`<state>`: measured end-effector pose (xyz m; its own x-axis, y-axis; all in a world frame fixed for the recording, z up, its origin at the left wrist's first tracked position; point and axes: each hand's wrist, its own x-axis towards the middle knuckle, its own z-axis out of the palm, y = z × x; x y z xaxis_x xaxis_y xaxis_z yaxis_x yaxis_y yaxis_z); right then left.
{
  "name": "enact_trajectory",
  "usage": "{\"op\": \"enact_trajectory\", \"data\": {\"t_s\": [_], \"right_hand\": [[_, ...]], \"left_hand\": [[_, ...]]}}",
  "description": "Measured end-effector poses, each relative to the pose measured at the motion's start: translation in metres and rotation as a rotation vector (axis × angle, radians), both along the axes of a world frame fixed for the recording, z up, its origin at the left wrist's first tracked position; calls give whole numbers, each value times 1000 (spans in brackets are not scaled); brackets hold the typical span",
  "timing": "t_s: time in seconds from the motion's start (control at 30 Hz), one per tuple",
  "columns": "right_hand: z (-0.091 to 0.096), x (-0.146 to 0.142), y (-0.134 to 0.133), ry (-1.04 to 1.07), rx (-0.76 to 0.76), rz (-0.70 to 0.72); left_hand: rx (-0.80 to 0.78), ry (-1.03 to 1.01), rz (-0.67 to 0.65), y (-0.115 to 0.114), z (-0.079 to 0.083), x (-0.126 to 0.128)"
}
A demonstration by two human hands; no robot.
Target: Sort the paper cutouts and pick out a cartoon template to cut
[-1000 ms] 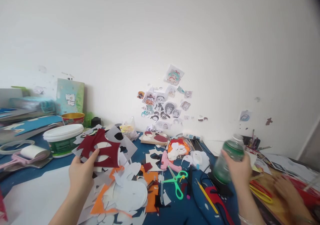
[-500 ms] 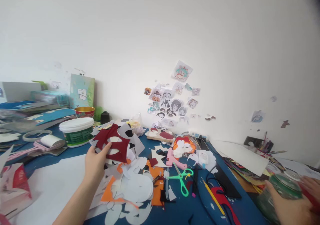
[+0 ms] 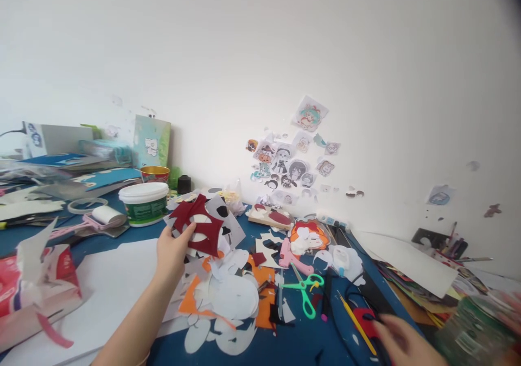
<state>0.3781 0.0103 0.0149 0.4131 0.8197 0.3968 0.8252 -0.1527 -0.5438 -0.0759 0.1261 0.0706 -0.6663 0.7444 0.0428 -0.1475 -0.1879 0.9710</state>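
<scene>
My left hand (image 3: 173,249) is closed on a dark red cut-out paper piece (image 3: 199,222) and the grey and white sheets behind it, held up over a heap of white and orange paper scraps (image 3: 232,298). My right hand (image 3: 401,341) is low at the bottom right, blurred, its fingers stretched out to the left with nothing in them. It hovers over the blue table (image 3: 301,344) near a yellow pencil (image 3: 358,322). A green-tinted glass jar (image 3: 472,328) stands just right of that hand, apart from it.
Green scissors (image 3: 303,292) and a pink glue gun (image 3: 295,257) lie mid-table. A white tub (image 3: 144,203), a pink lint roller (image 3: 97,219) and a red tissue pack (image 3: 36,284) are on the left. Another person's blurred hand (image 3: 508,306) is at the right edge. Stickers (image 3: 293,159) cover the wall.
My right hand carried the jar down to the right, let it go and moved left of it. The view turned left; my left hand kept hold of the red piece.
</scene>
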Motion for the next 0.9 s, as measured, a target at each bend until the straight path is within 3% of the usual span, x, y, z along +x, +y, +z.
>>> {"op": "enact_trajectory", "data": {"t_s": [0.1,0.17,0.23,0.33,0.43,0.5,0.7,0.8,0.9], "right_hand": [[31,-120,19,-198,-73,636],[43,-177,36,-364,-146,1037],[43,-207,54,-467,-146,1219],[29,-217,76,-579,-141,1345],[20,-209,86,-597,-58,1322],[26,-200,88,-541,16,1231],[77,-184,97,-220,241,724],[78,-210,110,-186,478,563],[51,-255,123,-319,641,560]], "left_hand": [[-31,8,-10,0,0,0],[-38,14,-30,1,-2,-2],[-34,6,-50,3,-4,-4],[-48,-15,-73,5,-7,-6],[-64,10,-87,6,-7,-5],[-68,36,-79,6,-6,-5],[-102,44,-120,2,-1,-1],[-141,56,-175,0,0,5],[-160,104,-239,-1,-1,14]]}}
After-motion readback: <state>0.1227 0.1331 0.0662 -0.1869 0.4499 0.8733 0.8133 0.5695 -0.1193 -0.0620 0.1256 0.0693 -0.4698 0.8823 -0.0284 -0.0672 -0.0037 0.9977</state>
